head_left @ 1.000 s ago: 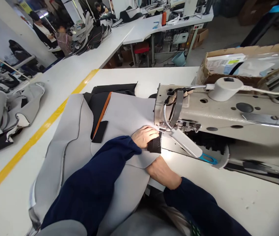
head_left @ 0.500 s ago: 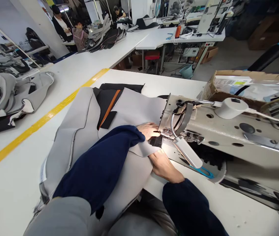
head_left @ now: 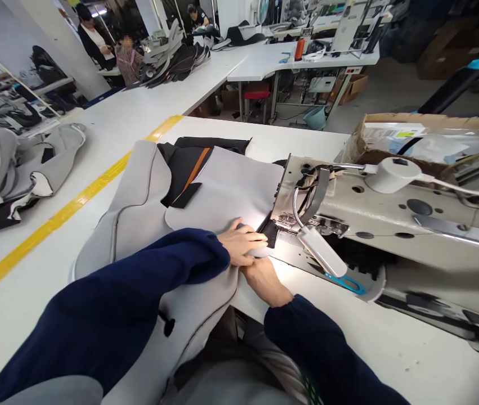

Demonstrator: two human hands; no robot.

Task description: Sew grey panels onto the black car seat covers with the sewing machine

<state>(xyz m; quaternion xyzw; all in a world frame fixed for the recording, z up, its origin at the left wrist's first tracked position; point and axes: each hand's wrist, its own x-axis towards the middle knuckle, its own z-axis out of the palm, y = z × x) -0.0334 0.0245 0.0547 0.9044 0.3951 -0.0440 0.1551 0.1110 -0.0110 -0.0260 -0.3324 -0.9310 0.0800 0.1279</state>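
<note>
A large grey fabric cover [head_left: 226, 185] with black parts and an orange stripe [head_left: 197, 169] lies on the white table, its right edge at the sewing machine [head_left: 349, 202]. My left hand [head_left: 242, 243] rests on the cover left of the needle area, fingers apart and pointing right, beside a black strip [head_left: 269, 232]. Just below it, my right hand [head_left: 267, 280] is at the cover's near edge; its fingers are hidden under the fabric and my left hand. A small lamp [head_left: 322, 252] lights the needle area.
Behind the machine stands a cardboard box [head_left: 355, 138] with plastic-wrapped things. More grey covers [head_left: 57, 157] lie at the left, beyond yellow tape [head_left: 83, 197]. A blue loop-shaped tool [head_left: 351, 286] lies under the lamp. Several people are at the back left.
My left hand has moved down and left from the needle area, onto the cover. My right hand has shifted slightly left. The grey flap near the needle now lies differently, and the view has shifted.
</note>
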